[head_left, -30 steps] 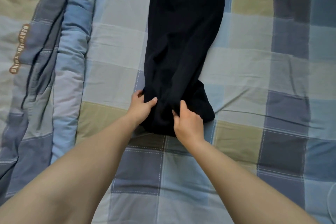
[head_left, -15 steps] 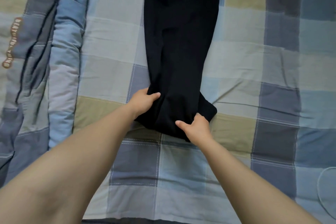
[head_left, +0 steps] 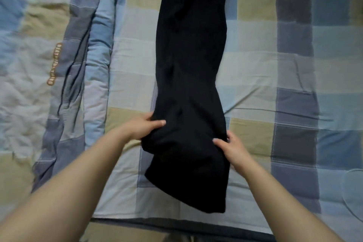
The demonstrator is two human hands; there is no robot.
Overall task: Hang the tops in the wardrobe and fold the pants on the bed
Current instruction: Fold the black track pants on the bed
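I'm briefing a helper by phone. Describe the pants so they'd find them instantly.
On the checked bedsheet, right of the rumpled quilt, lie the pants, lengthwise. They're the only black thing, both hands gripping the near end.

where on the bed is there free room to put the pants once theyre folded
Widest bare patch: the checked sheet right of the black pants, out to the frame's right edge. A narrower strip lies between the pants and the rolled quilt on the left. The near middle is crowded, where the left hand and right hand grip the pants.
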